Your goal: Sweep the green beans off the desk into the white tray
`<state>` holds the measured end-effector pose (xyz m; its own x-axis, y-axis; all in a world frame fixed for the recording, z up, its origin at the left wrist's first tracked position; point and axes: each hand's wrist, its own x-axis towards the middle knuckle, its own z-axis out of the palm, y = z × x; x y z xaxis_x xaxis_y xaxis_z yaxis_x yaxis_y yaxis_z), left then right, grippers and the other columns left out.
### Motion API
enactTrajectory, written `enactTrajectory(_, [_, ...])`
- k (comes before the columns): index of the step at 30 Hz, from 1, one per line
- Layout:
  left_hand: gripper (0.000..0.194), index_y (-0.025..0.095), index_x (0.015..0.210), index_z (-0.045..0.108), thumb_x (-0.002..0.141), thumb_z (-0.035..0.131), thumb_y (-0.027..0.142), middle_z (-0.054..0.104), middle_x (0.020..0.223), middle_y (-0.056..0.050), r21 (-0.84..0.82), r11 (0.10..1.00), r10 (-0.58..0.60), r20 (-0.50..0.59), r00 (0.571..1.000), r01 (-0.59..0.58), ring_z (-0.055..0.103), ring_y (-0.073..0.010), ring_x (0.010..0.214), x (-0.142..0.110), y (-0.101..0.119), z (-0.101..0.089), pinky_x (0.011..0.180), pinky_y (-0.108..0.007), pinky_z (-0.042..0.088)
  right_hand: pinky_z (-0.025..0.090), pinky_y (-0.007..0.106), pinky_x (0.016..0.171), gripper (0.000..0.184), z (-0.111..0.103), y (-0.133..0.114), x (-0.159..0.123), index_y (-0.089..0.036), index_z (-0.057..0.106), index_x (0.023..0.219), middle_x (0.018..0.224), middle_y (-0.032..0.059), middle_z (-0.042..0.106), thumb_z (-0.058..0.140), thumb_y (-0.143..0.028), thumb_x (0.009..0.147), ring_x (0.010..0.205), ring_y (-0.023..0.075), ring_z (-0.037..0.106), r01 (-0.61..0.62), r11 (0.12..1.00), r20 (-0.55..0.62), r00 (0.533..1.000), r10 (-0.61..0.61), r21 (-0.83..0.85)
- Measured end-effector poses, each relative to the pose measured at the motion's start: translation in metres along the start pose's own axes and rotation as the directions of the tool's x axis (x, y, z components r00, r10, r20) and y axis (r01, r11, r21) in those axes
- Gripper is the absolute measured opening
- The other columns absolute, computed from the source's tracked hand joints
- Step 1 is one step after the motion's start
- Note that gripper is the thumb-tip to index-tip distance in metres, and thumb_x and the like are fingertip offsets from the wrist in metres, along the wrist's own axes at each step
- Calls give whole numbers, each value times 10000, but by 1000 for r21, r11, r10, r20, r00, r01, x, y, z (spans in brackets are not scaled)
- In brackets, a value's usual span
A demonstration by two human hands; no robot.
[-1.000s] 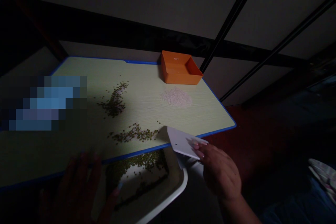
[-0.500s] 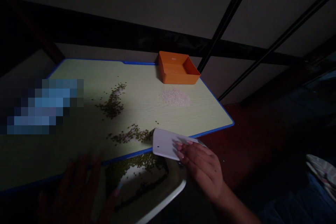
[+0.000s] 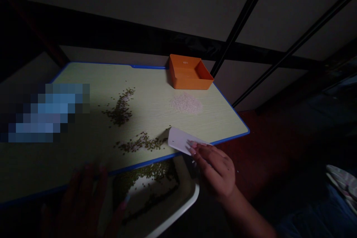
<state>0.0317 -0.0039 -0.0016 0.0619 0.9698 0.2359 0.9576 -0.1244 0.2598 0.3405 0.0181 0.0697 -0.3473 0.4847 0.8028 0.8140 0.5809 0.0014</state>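
My right hand (image 3: 216, 167) pinches a white plastic scraper (image 3: 180, 140) whose edge rests on the pale green table (image 3: 156, 96), just right of a row of green beans (image 3: 139, 143) near the front edge. My left hand (image 3: 83, 200), in deep shadow, holds a white tray (image 3: 181, 197) under the table's blue edge; green beans (image 3: 145, 176) lie in the tray. A second patch of green beans (image 3: 119, 108) lies farther back on the table.
A small heap of white rice (image 3: 186, 103) lies near the far right of the table, with an orange box (image 3: 189, 72) behind it. A blurred blue patch covers the table's left part. Dark rails and a pale wall stand behind.
The scraper has moved left and up from beyond the table's edge onto the tabletop, beside the near row of beans. My left hand and the tray have stayed put.
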Motion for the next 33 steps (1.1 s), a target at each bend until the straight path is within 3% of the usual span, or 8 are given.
enactTrajectory(4, [750,423,1534,105,849,409,448,132,1714,67,-53,994,92,-146,985,-100,192,-291,1568,4,5,-2,1219,-644,287,652,384,820,396,8,14,-1,-100,605,1328,975,149,781,511,-53,946,954,232,754,5,1000,-22,1000,-5,-8])
enactTrajectory(10, [737,440,1529,93,859,400,450,147,1712,52,-56,996,59,-136,989,-67,213,-300,1561,3,8,-5,1221,-677,240,639,328,776,361,31,43,4,-179,665,1261,992,127,791,533,-87,938,934,216,765,-77,997,-53,996,77,4])
enactTrajectory(16, [712,459,1521,89,875,387,439,178,1707,22,-79,997,10,-99,995,-18,191,-310,1568,3,15,-10,1223,-720,135,641,348,839,381,43,52,24,-212,694,1159,1007,84,797,495,-31,889,938,191,765,-89,966,-14,995,95,242])
enactTrajectory(23, [707,475,1518,37,901,378,417,146,1715,14,-86,996,-42,-27,999,40,114,-291,1584,2,21,-15,1223,-732,96,601,399,951,327,27,49,23,-202,682,1095,1009,78,799,505,-31,881,969,176,762,-16,916,58,998,-8,400])
enactTrajectory(33, [712,451,1526,23,909,375,403,119,1719,-1,-56,998,-9,-46,999,7,103,-288,1586,3,20,-14,1223,-733,90,605,455,957,325,-2,46,7,-188,674,1140,1043,101,787,494,-45,911,1006,198,755,-27,868,120,992,-38,496])
